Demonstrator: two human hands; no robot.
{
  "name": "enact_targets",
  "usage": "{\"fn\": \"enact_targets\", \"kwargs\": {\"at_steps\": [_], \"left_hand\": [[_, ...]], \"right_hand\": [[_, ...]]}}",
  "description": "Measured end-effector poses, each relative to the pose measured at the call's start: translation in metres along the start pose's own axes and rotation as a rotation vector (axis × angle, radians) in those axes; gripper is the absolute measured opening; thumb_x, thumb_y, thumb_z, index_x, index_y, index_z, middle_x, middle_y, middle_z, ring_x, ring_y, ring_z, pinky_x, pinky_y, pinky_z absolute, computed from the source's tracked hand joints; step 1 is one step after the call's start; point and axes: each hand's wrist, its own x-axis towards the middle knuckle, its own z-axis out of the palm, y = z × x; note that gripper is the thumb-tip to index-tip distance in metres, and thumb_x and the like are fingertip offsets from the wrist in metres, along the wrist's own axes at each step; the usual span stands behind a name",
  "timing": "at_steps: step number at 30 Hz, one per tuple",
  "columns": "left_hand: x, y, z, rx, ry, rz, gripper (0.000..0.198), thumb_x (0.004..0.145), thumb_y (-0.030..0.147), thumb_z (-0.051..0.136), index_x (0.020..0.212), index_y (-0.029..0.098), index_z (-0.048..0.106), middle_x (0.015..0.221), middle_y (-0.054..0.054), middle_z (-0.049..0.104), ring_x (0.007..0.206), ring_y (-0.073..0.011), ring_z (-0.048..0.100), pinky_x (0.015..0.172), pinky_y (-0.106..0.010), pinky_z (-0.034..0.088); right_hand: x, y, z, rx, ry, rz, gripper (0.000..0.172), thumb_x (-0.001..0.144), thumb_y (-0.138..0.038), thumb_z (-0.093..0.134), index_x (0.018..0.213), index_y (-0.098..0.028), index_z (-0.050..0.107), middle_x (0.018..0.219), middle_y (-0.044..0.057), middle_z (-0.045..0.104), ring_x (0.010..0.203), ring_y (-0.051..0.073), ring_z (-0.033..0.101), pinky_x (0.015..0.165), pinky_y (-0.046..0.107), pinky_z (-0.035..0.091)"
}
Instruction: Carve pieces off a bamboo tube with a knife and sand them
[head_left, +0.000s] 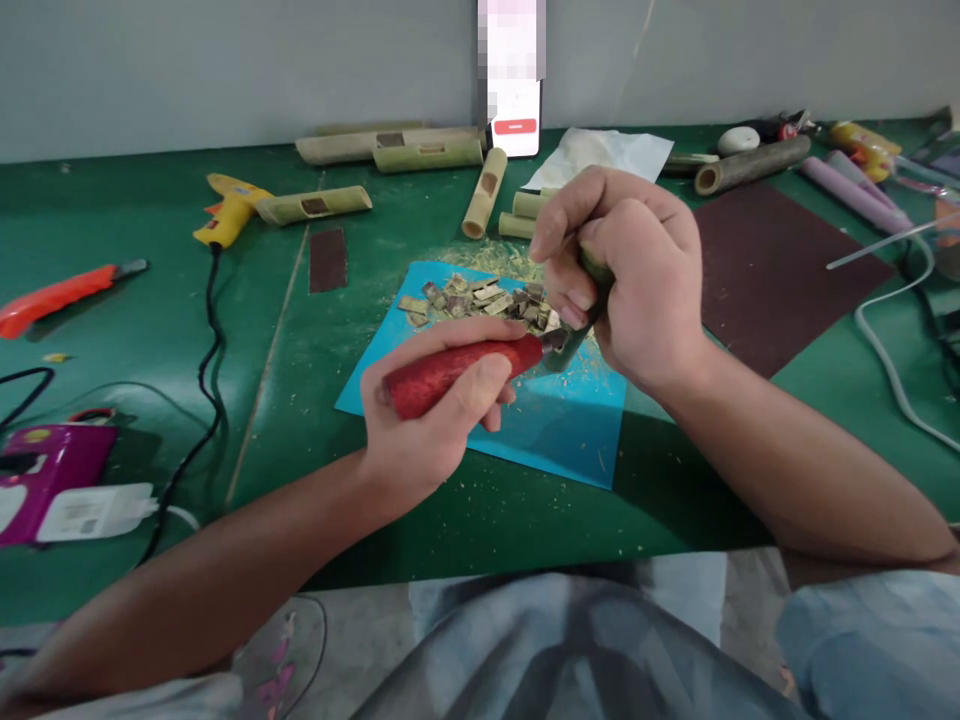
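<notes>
My left hand [435, 405] is closed around the red handle of a carving tool [457, 368], its metal tip pointing right. My right hand [622, 270] is wrapped round a short green bamboo piece [596, 268], mostly hidden by the fingers. The tool's tip meets the bamboo's lower end [562, 345]. Both hands hover above a blue sheet [547, 425] on the green table. A pile of small bamboo chips [480, 300] and shavings lies on that sheet.
Several cut bamboo tubes [427, 150] lie at the back. A yellow glue gun [229, 205] and an orange cutter [60, 295] sit left. Dark sandpaper [780, 265] lies right, a phone [514, 80] leans on the wall, and a purple device [45, 475] with cables sits near left.
</notes>
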Motion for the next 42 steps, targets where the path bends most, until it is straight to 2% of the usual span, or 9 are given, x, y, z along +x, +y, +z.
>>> {"fn": "enact_targets", "kwargs": {"at_steps": [5,11,15,19,23,29,33,36,42], "left_hand": [[-0.003,0.002,0.001,0.017,-0.019,0.0,0.021,0.094,0.034,0.061,0.109,0.023,0.071,0.069,0.002,0.07,0.047,-0.0107,0.061,0.043,-0.023,0.052],[0.001,0.011,-0.001,0.494,-0.133,0.348,0.019,0.083,0.017,0.064,0.101,0.022,0.069,0.101,-0.001,0.077,0.086,-0.0162,0.074,0.078,-0.027,0.062],[0.003,0.0,0.0,0.601,-0.233,0.438,0.019,0.083,0.019,0.062,0.102,0.021,0.067,0.096,-0.002,0.078,0.082,-0.016,0.075,0.076,-0.025,0.062],[0.002,-0.008,-0.001,0.613,-0.278,0.446,0.023,0.083,0.021,0.063,0.106,0.023,0.066,0.101,-0.003,0.078,0.086,-0.0179,0.076,0.08,-0.027,0.062],[0.005,-0.003,-0.003,0.575,-0.291,0.427,0.021,0.083,0.02,0.063,0.103,0.022,0.068,0.099,-0.003,0.078,0.085,-0.0173,0.075,0.08,-0.028,0.062],[0.007,0.002,-0.007,0.305,-0.002,0.151,0.014,0.09,0.024,0.06,0.096,0.024,0.073,0.084,0.001,0.075,0.063,-0.0135,0.069,0.058,-0.026,0.06],[0.002,0.005,-0.005,0.194,-0.041,0.065,0.016,0.091,0.03,0.063,0.103,0.025,0.073,0.073,0.003,0.071,0.047,-0.0091,0.058,0.043,-0.023,0.051],[-0.002,0.013,-0.003,0.29,-0.089,0.109,0.019,0.09,0.028,0.064,0.107,0.025,0.072,0.075,0.003,0.073,0.051,-0.0107,0.062,0.048,-0.024,0.054],[0.001,0.022,-0.003,0.5,-0.185,0.262,0.019,0.087,0.02,0.064,0.104,0.024,0.071,0.095,0.0,0.078,0.082,-0.0175,0.074,0.076,-0.028,0.063]], "right_hand": [[0.001,0.002,0.001,-0.057,0.04,0.016,0.021,0.082,-0.027,0.051,0.062,-0.028,0.057,0.046,-0.002,0.036,0.042,0.015,0.028,0.041,0.029,0.032],[-0.001,0.001,0.005,0.002,0.023,-0.028,0.024,0.08,-0.019,0.048,0.06,-0.027,0.057,0.046,-0.003,0.035,0.041,0.014,0.028,0.041,0.031,0.028],[-0.001,0.003,0.003,0.062,-0.022,-0.065,0.023,0.081,-0.017,0.049,0.061,-0.026,0.058,0.045,-0.003,0.036,0.04,0.013,0.028,0.039,0.029,0.027],[0.001,0.007,0.0,0.072,-0.061,-0.056,0.018,0.082,-0.023,0.054,0.066,-0.027,0.059,0.047,-0.005,0.035,0.041,0.012,0.027,0.039,0.028,0.03],[0.003,0.006,0.0,0.048,-0.044,-0.071,0.025,0.082,-0.018,0.046,0.062,-0.026,0.059,0.044,-0.005,0.035,0.038,0.011,0.025,0.038,0.028,0.026],[0.002,0.006,-0.001,-0.037,-0.03,-0.013,0.02,0.085,-0.026,0.048,0.066,-0.027,0.057,0.048,-0.004,0.033,0.042,0.013,0.027,0.045,0.031,0.033],[0.002,0.006,0.001,-0.007,-0.035,-0.049,0.02,0.082,-0.025,0.047,0.065,-0.027,0.057,0.047,-0.004,0.033,0.042,0.013,0.027,0.043,0.031,0.032],[0.002,0.004,0.003,0.041,-0.02,-0.076,0.022,0.079,-0.019,0.047,0.061,-0.026,0.057,0.044,-0.004,0.034,0.039,0.012,0.026,0.039,0.031,0.028],[0.001,0.001,0.008,0.073,0.024,-0.067,0.026,0.079,-0.014,0.047,0.057,-0.025,0.058,0.041,-0.005,0.035,0.037,0.012,0.025,0.037,0.031,0.024]]}}
